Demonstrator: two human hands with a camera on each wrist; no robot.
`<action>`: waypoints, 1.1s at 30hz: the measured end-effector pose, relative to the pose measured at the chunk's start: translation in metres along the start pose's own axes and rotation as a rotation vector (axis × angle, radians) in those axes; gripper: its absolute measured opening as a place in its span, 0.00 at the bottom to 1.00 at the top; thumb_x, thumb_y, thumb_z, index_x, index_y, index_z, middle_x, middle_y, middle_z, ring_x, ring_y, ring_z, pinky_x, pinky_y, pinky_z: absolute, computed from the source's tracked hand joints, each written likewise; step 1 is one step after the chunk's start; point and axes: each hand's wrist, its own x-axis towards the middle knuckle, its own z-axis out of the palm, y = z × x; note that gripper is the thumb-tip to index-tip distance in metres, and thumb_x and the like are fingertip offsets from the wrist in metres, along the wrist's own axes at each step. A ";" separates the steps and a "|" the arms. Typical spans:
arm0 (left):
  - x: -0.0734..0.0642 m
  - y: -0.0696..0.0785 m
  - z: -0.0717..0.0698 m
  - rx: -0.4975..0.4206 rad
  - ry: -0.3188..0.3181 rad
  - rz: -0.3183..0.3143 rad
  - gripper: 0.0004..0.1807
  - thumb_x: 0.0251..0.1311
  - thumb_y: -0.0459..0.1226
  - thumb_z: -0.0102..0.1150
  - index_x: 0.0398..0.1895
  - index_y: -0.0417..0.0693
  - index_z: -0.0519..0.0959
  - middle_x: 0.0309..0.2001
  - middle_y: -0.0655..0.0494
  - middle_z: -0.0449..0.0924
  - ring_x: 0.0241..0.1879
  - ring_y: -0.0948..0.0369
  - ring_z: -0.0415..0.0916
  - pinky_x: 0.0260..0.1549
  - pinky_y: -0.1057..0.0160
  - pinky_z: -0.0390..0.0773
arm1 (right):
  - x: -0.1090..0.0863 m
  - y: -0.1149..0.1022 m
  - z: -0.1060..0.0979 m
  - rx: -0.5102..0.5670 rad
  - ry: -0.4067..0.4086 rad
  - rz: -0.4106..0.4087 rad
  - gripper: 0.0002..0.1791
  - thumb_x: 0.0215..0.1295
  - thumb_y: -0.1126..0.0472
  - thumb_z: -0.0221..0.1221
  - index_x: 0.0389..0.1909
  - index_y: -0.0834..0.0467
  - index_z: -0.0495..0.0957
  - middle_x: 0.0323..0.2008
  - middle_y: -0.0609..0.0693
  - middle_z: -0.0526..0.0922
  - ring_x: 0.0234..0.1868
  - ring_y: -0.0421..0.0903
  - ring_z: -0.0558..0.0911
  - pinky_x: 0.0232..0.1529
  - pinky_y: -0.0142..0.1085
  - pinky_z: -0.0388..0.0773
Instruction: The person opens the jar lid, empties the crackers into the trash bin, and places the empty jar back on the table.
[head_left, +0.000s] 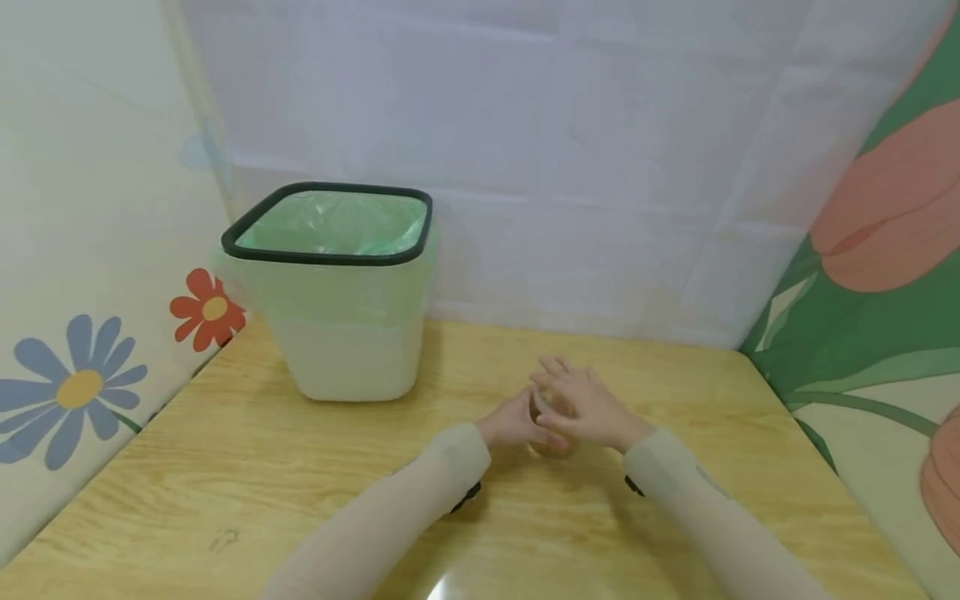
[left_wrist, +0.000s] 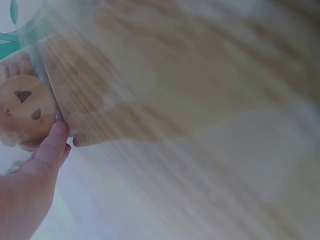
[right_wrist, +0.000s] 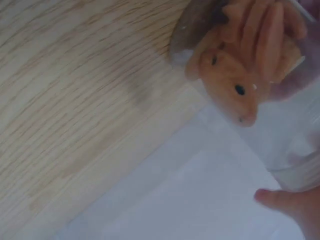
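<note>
Gripping a clear cookie jar [head_left: 552, 425] together, left hand [head_left: 513, 423], right hand [head_left: 588, 406], fingers curled round it

Head view downward; wrist views close on table [head_left: 300, 467]

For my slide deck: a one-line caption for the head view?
Both hands meet around a small clear container on a wooden table, beside a green-lined bin.

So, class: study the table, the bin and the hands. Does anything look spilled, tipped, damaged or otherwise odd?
Nothing stands out. The lined bin stands upright on the wooden table, and the left hand and right hand hold a clear container of cookies.
</note>
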 end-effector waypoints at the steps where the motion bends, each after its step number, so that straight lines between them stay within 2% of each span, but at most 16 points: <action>1: 0.000 0.000 0.000 0.007 0.000 0.003 0.51 0.54 0.30 0.70 0.77 0.50 0.50 0.66 0.51 0.68 0.63 0.55 0.66 0.63 0.52 0.64 | 0.000 -0.001 0.000 -0.020 -0.008 0.021 0.36 0.68 0.44 0.56 0.72 0.58 0.62 0.75 0.58 0.50 0.74 0.61 0.46 0.63 0.71 0.42; 3: 0.000 0.000 0.000 0.032 0.005 0.004 0.51 0.54 0.32 0.71 0.77 0.51 0.49 0.70 0.53 0.62 0.67 0.54 0.61 0.65 0.49 0.60 | 0.000 -0.002 0.000 -0.065 -0.018 0.064 0.40 0.67 0.39 0.55 0.73 0.56 0.59 0.76 0.58 0.47 0.74 0.62 0.46 0.63 0.71 0.44; 6: -0.001 0.000 -0.001 0.045 0.007 0.020 0.52 0.55 0.33 0.70 0.77 0.53 0.48 0.74 0.56 0.54 0.69 0.54 0.58 0.65 0.49 0.60 | 0.002 -0.003 0.001 -0.097 -0.015 0.100 0.42 0.66 0.37 0.55 0.73 0.57 0.59 0.75 0.61 0.50 0.72 0.64 0.52 0.63 0.69 0.49; 9: -0.001 -0.001 -0.001 -0.004 -0.019 0.029 0.50 0.56 0.29 0.68 0.77 0.51 0.48 0.68 0.50 0.67 0.61 0.54 0.70 0.60 0.53 0.69 | 0.002 -0.002 0.002 -0.090 -0.011 0.109 0.42 0.65 0.38 0.57 0.73 0.58 0.60 0.72 0.64 0.56 0.70 0.66 0.58 0.63 0.66 0.54; 12: -0.002 -0.003 0.000 -0.044 -0.037 0.026 0.50 0.56 0.28 0.67 0.77 0.51 0.48 0.60 0.50 0.75 0.52 0.57 0.76 0.54 0.58 0.74 | 0.001 0.000 0.005 -0.062 -0.005 0.100 0.40 0.66 0.43 0.59 0.72 0.59 0.61 0.70 0.66 0.59 0.68 0.67 0.60 0.63 0.65 0.57; 16: -0.002 -0.007 0.003 -0.064 -0.047 0.008 0.51 0.55 0.28 0.68 0.77 0.54 0.47 0.58 0.56 0.76 0.49 0.63 0.76 0.53 0.62 0.74 | 0.000 0.003 0.007 -0.001 0.007 0.076 0.36 0.65 0.49 0.59 0.70 0.60 0.64 0.69 0.66 0.61 0.67 0.67 0.61 0.62 0.65 0.58; 19: -0.002 -0.010 0.004 -0.100 -0.056 -0.005 0.52 0.56 0.27 0.67 0.77 0.55 0.46 0.55 0.54 0.78 0.47 0.59 0.78 0.53 0.60 0.75 | -0.001 0.006 0.007 0.038 0.017 0.042 0.33 0.64 0.51 0.59 0.68 0.60 0.67 0.68 0.66 0.63 0.66 0.67 0.62 0.60 0.66 0.60; 22: -0.002 -0.009 0.004 -0.103 -0.036 -0.017 0.52 0.55 0.27 0.67 0.77 0.54 0.46 0.57 0.52 0.77 0.50 0.58 0.77 0.55 0.58 0.73 | 0.000 0.010 0.007 0.058 0.032 -0.007 0.32 0.64 0.52 0.60 0.67 0.60 0.69 0.67 0.65 0.65 0.65 0.66 0.64 0.59 0.67 0.61; 28: -0.005 -0.003 0.002 -0.043 -0.001 -0.054 0.54 0.54 0.31 0.69 0.77 0.52 0.44 0.67 0.51 0.66 0.62 0.56 0.67 0.63 0.50 0.63 | 0.003 0.012 0.005 0.036 0.027 -0.075 0.31 0.64 0.51 0.60 0.66 0.58 0.70 0.66 0.63 0.67 0.65 0.64 0.65 0.60 0.65 0.61; 33: -0.003 -0.002 0.000 -0.009 -0.017 -0.020 0.54 0.55 0.32 0.69 0.78 0.54 0.43 0.69 0.53 0.64 0.63 0.56 0.66 0.63 0.52 0.63 | 0.005 0.006 0.001 -0.022 -0.018 -0.078 0.32 0.62 0.49 0.55 0.65 0.61 0.70 0.67 0.64 0.66 0.67 0.67 0.61 0.63 0.67 0.55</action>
